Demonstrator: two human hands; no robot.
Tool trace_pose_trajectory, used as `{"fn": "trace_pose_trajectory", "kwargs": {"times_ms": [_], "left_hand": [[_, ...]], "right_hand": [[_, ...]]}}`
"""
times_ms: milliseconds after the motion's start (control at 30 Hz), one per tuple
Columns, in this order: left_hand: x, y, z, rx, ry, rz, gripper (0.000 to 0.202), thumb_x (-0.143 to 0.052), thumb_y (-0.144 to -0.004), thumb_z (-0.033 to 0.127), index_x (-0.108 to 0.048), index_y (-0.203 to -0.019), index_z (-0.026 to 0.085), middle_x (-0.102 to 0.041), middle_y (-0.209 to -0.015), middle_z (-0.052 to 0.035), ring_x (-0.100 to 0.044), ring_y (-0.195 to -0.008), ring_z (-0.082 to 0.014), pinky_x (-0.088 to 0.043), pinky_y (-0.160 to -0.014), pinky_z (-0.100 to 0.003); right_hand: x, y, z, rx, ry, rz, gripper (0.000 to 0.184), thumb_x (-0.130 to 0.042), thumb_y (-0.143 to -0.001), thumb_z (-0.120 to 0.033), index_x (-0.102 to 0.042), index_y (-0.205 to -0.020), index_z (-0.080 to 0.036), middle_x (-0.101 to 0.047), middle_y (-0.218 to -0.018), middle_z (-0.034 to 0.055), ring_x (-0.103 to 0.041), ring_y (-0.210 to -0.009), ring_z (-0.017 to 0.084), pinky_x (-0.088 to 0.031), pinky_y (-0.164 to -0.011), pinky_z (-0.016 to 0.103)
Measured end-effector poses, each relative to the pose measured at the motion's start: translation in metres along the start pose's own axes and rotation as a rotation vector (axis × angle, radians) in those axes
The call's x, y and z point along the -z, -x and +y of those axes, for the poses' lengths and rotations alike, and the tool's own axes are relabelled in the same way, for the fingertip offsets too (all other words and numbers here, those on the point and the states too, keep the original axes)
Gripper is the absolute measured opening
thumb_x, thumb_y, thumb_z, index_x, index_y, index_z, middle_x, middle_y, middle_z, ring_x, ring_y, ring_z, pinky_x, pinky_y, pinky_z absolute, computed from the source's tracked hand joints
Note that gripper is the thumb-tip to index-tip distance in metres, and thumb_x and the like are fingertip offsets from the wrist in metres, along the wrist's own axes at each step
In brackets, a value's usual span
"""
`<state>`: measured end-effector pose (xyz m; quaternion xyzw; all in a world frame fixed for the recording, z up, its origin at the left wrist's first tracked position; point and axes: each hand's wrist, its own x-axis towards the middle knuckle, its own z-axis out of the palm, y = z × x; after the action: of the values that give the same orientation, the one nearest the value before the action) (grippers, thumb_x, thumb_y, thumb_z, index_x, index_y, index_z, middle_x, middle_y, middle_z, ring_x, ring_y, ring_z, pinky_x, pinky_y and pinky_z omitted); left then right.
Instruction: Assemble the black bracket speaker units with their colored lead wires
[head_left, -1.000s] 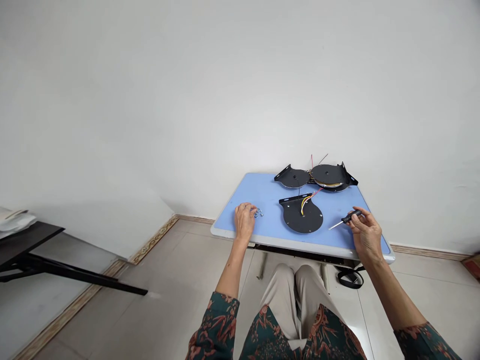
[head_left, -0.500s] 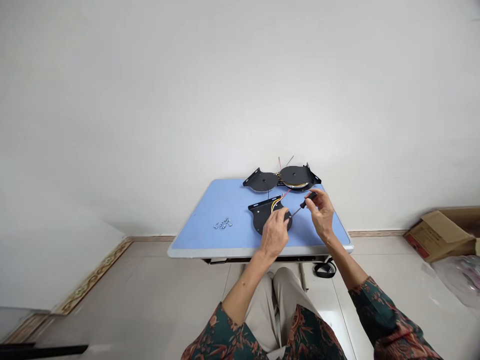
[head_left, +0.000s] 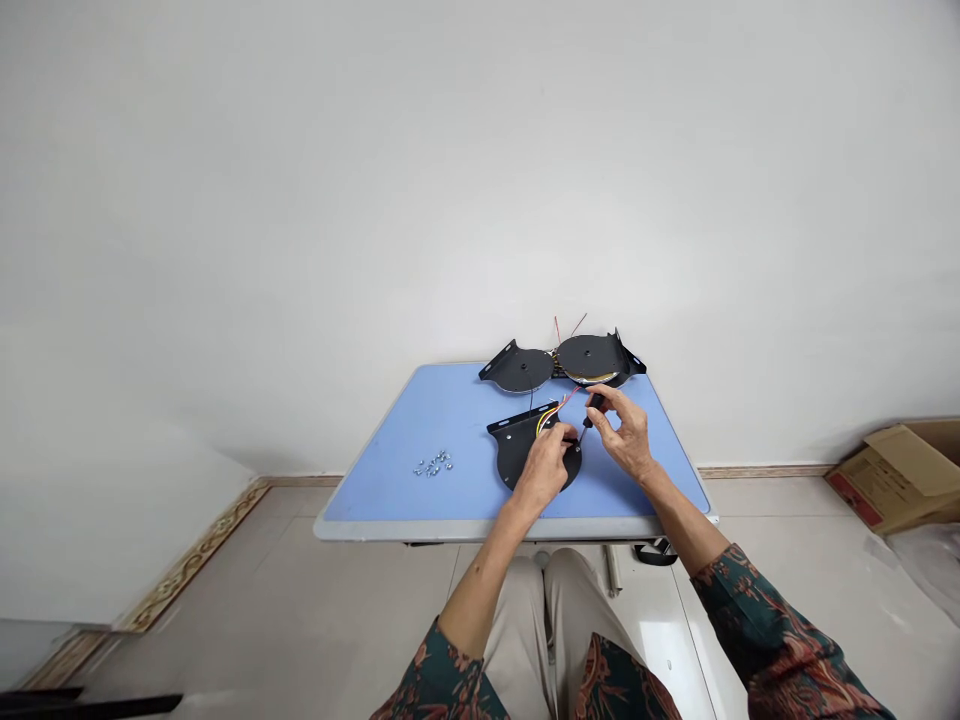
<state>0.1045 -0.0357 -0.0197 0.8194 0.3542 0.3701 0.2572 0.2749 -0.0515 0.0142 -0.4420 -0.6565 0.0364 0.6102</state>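
My right hand [head_left: 624, 432] is closed around the dark handle of a screwdriver [head_left: 588, 422]. The screwdriver stands steeply, its tip at the right edge of a round black metal plate [head_left: 517, 460] with a slotted flange. My left hand [head_left: 546, 462] rests on that plate, fingers bent over its upper right part near the yellow, white and red wires [head_left: 545, 418]. What its fingertips pinch, if anything, is hidden. Small silver screws [head_left: 433, 464] lie loose on the table to the left of the plate.
Behind the plate, near the wall, sit more black round plates with brackets [head_left: 525, 372] and a stacked one [head_left: 589, 355] with thin wires. All lie on a blue folding table [head_left: 390, 450]. An open cardboard box [head_left: 892, 475] stands on the floor at right.
My right hand has moved left and tipped the screwdriver more upright over the plate's right edge. My left hand remains on the plate. The whole view has shifted slightly.
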Motion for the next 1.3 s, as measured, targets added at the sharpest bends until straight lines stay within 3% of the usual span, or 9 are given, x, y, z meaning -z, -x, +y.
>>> {"fn": "trace_pose_trajectory", "kwargs": {"times_ms": [300,467,600,800,1067,1200,1300], "left_hand": [[0.003,0.0,0.002,-0.021,-0.062,-0.023,0.034,-0.045,-0.085,-0.003,-0.063,-0.102,0.02,-0.07,-0.107,-0.007,-0.064,-0.103,-0.0214,-0.053,-0.096,-0.037],[0.002,0.0,0.002,-0.025,-0.074,-0.028,0.035,-0.045,-0.084,-0.003,-0.064,-0.101,0.02,-0.07,-0.11,-0.0065,-0.063,-0.106,-0.0211,-0.051,-0.099,-0.038],[0.001,-0.001,0.002,-0.022,-0.081,-0.03,0.034,-0.046,-0.084,-0.003,-0.064,-0.101,0.021,-0.07,-0.111,-0.0068,-0.063,-0.106,-0.0219,-0.051,-0.098,-0.038],[-0.001,-0.003,0.001,-0.029,-0.107,-0.037,0.032,-0.049,-0.083,-0.001,-0.064,-0.1,0.022,-0.069,-0.111,-0.0066,-0.063,-0.106,-0.0227,-0.05,-0.099,-0.04],[-0.006,-0.004,-0.005,-0.028,-0.15,-0.013,0.029,-0.052,-0.082,-0.001,-0.065,-0.097,0.02,-0.069,-0.11,-0.0087,-0.063,-0.104,-0.0247,-0.052,-0.097,-0.042],[-0.006,-0.005,-0.006,-0.019,-0.157,-0.02,0.03,-0.052,-0.081,-0.002,-0.065,-0.097,0.02,-0.069,-0.109,-0.0085,-0.064,-0.102,-0.0243,-0.052,-0.095,-0.042],[-0.007,-0.005,-0.006,-0.01,-0.161,-0.015,0.029,-0.053,-0.081,-0.003,-0.065,-0.095,0.019,-0.069,-0.108,-0.0084,-0.064,-0.101,-0.0242,-0.052,-0.094,-0.041]], "right_hand": [[0.0,0.001,-0.003,0.058,-0.053,-0.018,0.026,-0.059,-0.097,-0.034,-0.067,-0.119,-0.024,-0.073,-0.097,0.0077,-0.065,-0.077,0.019,-0.054,-0.075,0.035],[0.006,0.0,-0.006,0.044,-0.027,-0.09,0.03,-0.054,-0.099,-0.037,-0.067,-0.123,-0.024,-0.071,-0.091,0.0067,-0.064,-0.076,0.02,-0.054,-0.077,0.036],[0.007,-0.002,-0.004,0.043,-0.065,-0.135,0.031,-0.052,-0.1,-0.037,-0.066,-0.125,-0.025,-0.072,-0.096,0.0073,-0.066,-0.081,0.02,-0.054,-0.077,0.035],[-0.001,-0.003,-0.003,0.044,0.001,-0.11,0.028,-0.057,-0.098,-0.037,-0.067,-0.121,-0.025,-0.073,-0.097,0.0064,-0.064,-0.074,0.018,-0.055,-0.075,0.034],[-0.006,-0.012,-0.008,0.092,0.117,-0.204,0.027,-0.067,-0.092,-0.033,-0.07,-0.118,-0.027,-0.073,-0.096,0.006,-0.061,-0.071,0.019,-0.053,-0.072,0.033],[-0.012,-0.016,-0.015,0.064,0.1,-0.199,0.019,-0.065,-0.092,-0.029,-0.072,-0.11,-0.027,-0.075,-0.097,0.0052,-0.063,-0.073,0.019,-0.053,-0.075,0.034],[-0.011,-0.021,-0.018,0.038,0.002,-0.285,0.016,-0.06,-0.094,-0.026,-0.071,-0.105,-0.025,-0.075,-0.092,0.004,-0.066,-0.078,0.019,-0.052,-0.076,0.033]]}}
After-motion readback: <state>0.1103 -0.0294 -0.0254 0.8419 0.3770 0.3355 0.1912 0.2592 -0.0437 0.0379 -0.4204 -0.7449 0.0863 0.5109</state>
